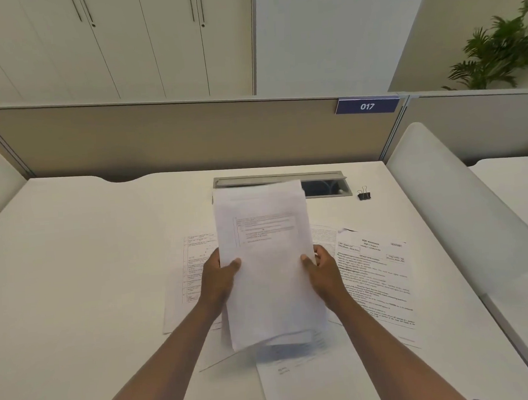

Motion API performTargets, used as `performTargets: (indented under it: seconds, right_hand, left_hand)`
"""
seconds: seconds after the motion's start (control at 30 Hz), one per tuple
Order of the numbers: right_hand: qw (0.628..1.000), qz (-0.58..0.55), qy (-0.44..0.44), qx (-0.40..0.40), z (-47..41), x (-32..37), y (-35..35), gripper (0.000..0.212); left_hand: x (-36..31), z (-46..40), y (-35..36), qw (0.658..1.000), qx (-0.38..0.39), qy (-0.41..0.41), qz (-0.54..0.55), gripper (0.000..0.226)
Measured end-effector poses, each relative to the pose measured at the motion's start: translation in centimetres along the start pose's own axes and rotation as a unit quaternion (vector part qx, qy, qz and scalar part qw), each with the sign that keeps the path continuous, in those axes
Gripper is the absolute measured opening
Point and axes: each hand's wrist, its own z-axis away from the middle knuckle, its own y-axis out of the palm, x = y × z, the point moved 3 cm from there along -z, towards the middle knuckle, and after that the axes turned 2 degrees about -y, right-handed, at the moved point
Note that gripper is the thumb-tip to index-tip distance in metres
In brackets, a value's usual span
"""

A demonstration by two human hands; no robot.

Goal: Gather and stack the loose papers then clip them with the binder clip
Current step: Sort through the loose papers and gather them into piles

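Observation:
I hold a stack of white papers [269, 265] upright above the desk, its lower edge blurred. My left hand [219, 278] grips its left edge, thumb on the front. My right hand [321, 272] grips the right edge the same way. Printed sheets still lie flat on the desk: one to the left [183, 277], one to the right [378, 282], one near the front edge [278, 383]. A black binder clip [364, 194] stands on the desk at the back right, well apart from both hands.
The white desk [73, 260] ends at a beige partition with a blue "017" tag [367, 105]. A grey cable hatch [324, 184] lies open behind the stack. Frosted side dividers [463, 204] flank the desk. A plant [499, 49] stands far right.

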Motion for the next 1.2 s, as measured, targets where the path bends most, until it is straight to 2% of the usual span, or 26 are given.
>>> performTargets:
  seconds: [0.1, 0.27, 0.4, 0.53, 0.67, 0.87, 1.07, 1.2]
  right_hand:
    - [0.996, -0.001, -0.080, -0.037, 0.0, 2.3, -0.9, 0.021]
    - [0.988, -0.039, -0.137, -0.056, -0.2, 4.0, -1.7, 0.013]
    - [0.985, -0.031, -0.160, -0.050, 0.0, 4.0, -1.8, 0.013]
    - [0.988, -0.010, -0.151, -0.039, -0.1, 3.4, -1.6, 0.021]
    - [0.990, -0.007, -0.136, -0.033, -0.2, 2.8, -1.7, 0.023]
    - [0.993, 0.010, -0.115, -0.021, 0.1, 1.8, -1.8, 0.035]
    - [0.996, -0.009, -0.091, -0.023, -0.3, 0.8, -1.6, 0.032]
    - [0.995, -0.015, -0.093, -0.032, -0.4, 0.6, -2.0, 0.028]
  left_hand:
    - [-2.2, -0.5, 0.3, 0.995, -0.002, 0.083, -0.058, 0.031]
    - [-3.8, -0.9, 1.7, 0.987, -0.035, 0.143, -0.063, 0.017]
    - [-3.1, -0.9, 2.2, 0.986, -0.047, 0.143, -0.069, 0.015]
    - [-2.9, -1.0, 2.5, 0.988, -0.029, 0.136, -0.074, 0.041]
    - [-3.0, -1.3, 2.5, 0.990, -0.007, 0.120, -0.072, 0.027]
    - [-1.9, -2.1, 2.8, 0.995, 0.037, 0.051, -0.073, 0.024]
    - [-2.0, -2.5, 3.6, 0.990, 0.050, 0.051, -0.119, 0.052]
    - [-2.3, -2.3, 3.7, 0.993, 0.057, 0.064, -0.087, 0.057]
